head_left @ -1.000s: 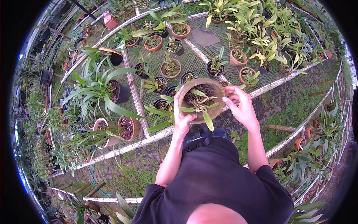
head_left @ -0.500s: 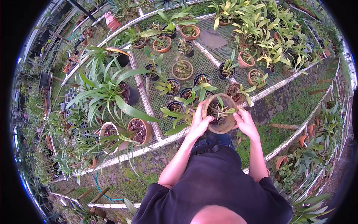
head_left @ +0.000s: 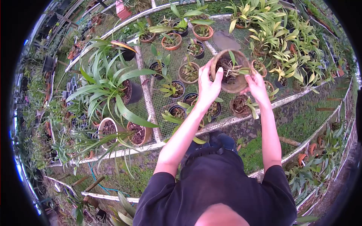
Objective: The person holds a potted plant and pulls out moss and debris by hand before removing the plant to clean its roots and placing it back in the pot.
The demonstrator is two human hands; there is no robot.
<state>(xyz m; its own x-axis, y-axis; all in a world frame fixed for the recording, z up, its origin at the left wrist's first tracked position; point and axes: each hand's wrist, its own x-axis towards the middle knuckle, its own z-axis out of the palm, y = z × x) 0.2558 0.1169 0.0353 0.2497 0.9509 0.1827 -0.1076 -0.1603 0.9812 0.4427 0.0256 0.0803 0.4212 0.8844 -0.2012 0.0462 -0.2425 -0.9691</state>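
Both hands hold up a round clay flower pot point(head_left: 230, 87) above the mesh bench, its mouth tilted toward me. Inside it a small plant point(head_left: 234, 69) with a few green leaves and pale roots sits in dark potting material. My left hand point(head_left: 209, 84) grips the left rim, thumb inside the mouth. On the right rim my right hand point(head_left: 256, 86) pinches the edge, close to a leaf. Just below the pot, another clay pot point(head_left: 239, 106) with a leafy plant stands at the bench edge.
The wire-mesh bench point(head_left: 166, 116) carries several black and clay pots. A large strappy-leaved plant point(head_left: 109, 86) spreads at left, and dense yellow-green plants point(head_left: 279, 34) fill the far right. A flat grey slab point(head_left: 225, 39) lies behind the held pot. Grass point(head_left: 294, 124) borders the bench.
Both hands have carried the clay pot forward, away from my body and out over the bench. My arms are now more extended, and the pot at the bench edge is more exposed.
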